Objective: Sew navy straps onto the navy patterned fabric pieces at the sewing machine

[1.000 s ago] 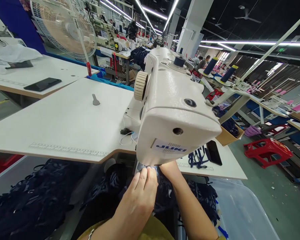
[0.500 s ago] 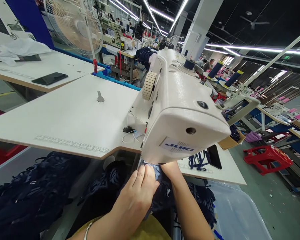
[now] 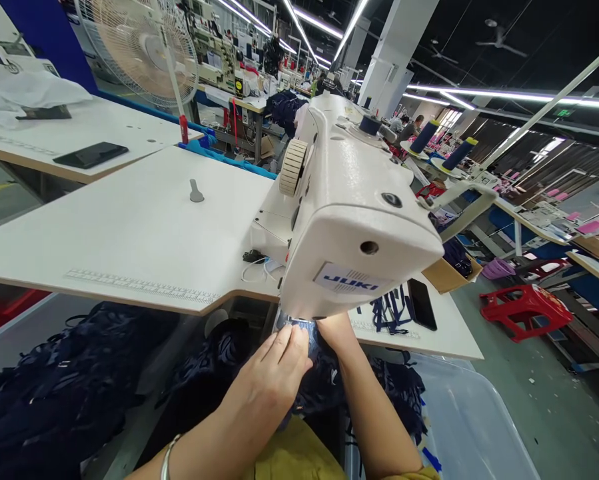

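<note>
A white Juki sewing machine [image 3: 352, 220] stands on a white table [image 3: 129, 233], its head facing me. Under the head lies dark navy patterned fabric [image 3: 329, 380]. My left hand [image 3: 272, 380] presses fingers together on the fabric's edge just below the machine head. My right hand [image 3: 335, 330] reaches under the head on the right side; its fingers are hidden by the machine.
A pile of navy garments [image 3: 64, 393] fills the bin at lower left. A black phone [image 3: 421, 303] and navy straps [image 3: 389, 310] lie right of the machine. A clear plastic tub [image 3: 474, 427] sits at lower right. A fan [image 3: 139, 47], a red stool [image 3: 524, 310] and other workstations stand behind.
My left hand's fingers shifted slightly on the fabric edge under the head. The view swayed a little; the right hand stayed under the machine.
</note>
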`<action>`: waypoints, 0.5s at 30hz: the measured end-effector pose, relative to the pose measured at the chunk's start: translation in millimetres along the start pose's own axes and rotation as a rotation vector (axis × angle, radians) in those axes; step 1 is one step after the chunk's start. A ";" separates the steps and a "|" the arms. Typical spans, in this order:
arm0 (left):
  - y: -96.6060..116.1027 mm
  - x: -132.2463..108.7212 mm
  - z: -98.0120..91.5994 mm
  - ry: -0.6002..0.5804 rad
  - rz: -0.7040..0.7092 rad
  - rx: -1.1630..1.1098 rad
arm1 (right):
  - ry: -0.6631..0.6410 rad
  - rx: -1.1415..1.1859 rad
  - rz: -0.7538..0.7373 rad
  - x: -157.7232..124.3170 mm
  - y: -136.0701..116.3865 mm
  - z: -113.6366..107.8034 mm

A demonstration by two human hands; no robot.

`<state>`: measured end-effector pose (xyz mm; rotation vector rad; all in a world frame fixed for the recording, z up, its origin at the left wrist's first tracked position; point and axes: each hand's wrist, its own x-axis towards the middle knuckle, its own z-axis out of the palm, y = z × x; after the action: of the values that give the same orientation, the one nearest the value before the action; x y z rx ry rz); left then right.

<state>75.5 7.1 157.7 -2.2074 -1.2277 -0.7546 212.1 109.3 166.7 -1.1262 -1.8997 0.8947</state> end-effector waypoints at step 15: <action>0.2 7.1 -0.3 0.002 -0.033 -0.052 | 0.074 0.147 -0.013 -2.0 -2.5 0.7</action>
<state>78.7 11.0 162.7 -2.2325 -1.2592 -0.8102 211.2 106.4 168.0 -1.0430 -1.7503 0.9560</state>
